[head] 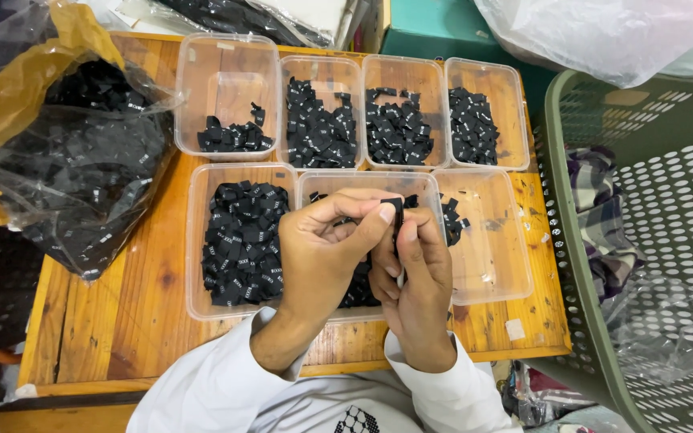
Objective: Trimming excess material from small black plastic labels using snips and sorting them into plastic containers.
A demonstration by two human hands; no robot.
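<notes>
Nearest the camera are the white long sleeves (226, 385) of the person, from which both hands extend over the wooden plank desk (122, 313).

**Hands.** The left hand (322, 252) and the right hand (415, 277) meet above the middle clear plastic container of the near row (326, 180). Both hands are closed in a pinch. Together they grip a small black woven fabric label (395, 207) between thumb and fingertips, with the label held upright above that container. Whether the right hand holds further labels in its palm cannot be determined.

**Containers.** Seven clear rectangular plastic containers stand on the desk in two rows, touching side to side.
- Far row, four containers: the leftmost (226, 64) holds a small heap of black labels; the other three are more heavily filled.
- Near row, three containers: the left container (198, 240) is densely filled with black labels; the right container (495, 265) holds only a few at its far left corner.

**Surroundings.** A crumpled clear plastic bag of black labels (82, 168) lies on the left end of the desk. A green perforated plastic basket (643, 240) stands beside the desk on the right and contains plaid cloth (599, 208).
</notes>
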